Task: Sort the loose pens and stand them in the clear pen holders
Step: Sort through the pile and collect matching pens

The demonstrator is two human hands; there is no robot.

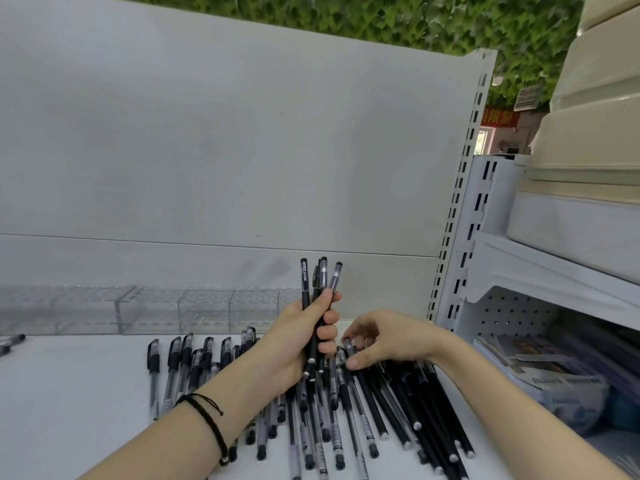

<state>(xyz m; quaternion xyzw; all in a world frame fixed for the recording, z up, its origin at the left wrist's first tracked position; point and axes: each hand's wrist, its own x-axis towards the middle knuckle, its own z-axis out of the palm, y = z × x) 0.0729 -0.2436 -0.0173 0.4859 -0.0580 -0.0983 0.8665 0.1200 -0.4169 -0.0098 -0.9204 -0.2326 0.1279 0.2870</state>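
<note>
My left hand (304, 337) grips a bunch of several black pens (320, 282) upright above the shelf. My right hand (381, 341) reaches down into the pile of loose pens (363, 410) and pinches the capped end of one pen (348, 346) between thumb and fingers. A row of loose pens with clear barrels (183, 365) lies to the left of my left forearm. The clear pen holders (149, 310) stand in a line along the back panel, behind the pens, and I see no pens standing in them.
The white shelf (69, 410) carries everything. Two stray pens (10, 342) lie at its far left edge. A slotted upright (460, 202) bounds the shelf on the right. Beyond it are a neighbouring shelf with booklets (547, 368) and stacked beige bins (595, 133).
</note>
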